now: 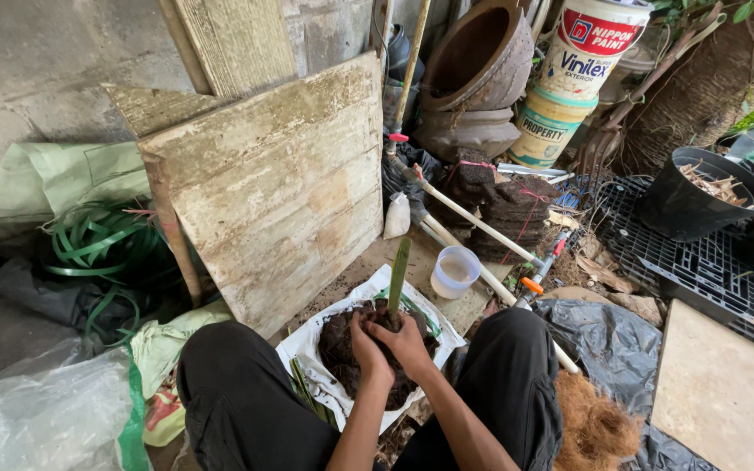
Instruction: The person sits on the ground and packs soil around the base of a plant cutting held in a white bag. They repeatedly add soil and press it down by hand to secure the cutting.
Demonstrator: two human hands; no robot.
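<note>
While both hands (386, 344) clasp its soil-packed base, the green cutting (399, 279) stands upright, pointing skyward.

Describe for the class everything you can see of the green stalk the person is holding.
The green stalk is a slim, flat-sided plant cutting, plain green, cut off blunt at the top with no leaves showing. It stands nearly upright, tilted slightly right. Its base is hidden in a clump of dark, crumbly soil heaped on a white plastic sack. The left hand and right hand press the soil around its foot. Behind it stands a small white plastic cup, apart from it.
</note>
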